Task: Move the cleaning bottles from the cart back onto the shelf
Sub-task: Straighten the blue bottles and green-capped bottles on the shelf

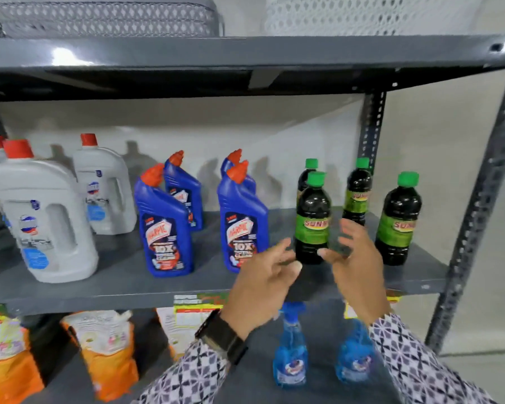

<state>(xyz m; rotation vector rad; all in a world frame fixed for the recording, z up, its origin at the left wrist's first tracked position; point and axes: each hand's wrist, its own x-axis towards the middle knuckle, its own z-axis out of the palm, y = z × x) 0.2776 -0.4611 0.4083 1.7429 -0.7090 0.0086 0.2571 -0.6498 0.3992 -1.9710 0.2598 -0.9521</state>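
On the grey middle shelf [187,290] stand several dark bottles with green caps; the front one [313,218] is upright near the shelf's front edge. My left hand [263,284] and my right hand [353,258] hover open on either side of its base, fingers spread, just apart from it. Another green-capped bottle [398,220] stands to the right. Blue toilet-cleaner bottles with red caps [164,220] [242,217] fill the middle of the shelf. White jugs with red caps [44,220] stand at the left. No cart is in view.
Below, a lower shelf holds blue spray bottles [289,354] and orange refill pouches [108,354]. Perforated baskets [105,16] sit on the top shelf. A slotted grey upright [475,228] bounds the shelf at the right, with a wall behind.
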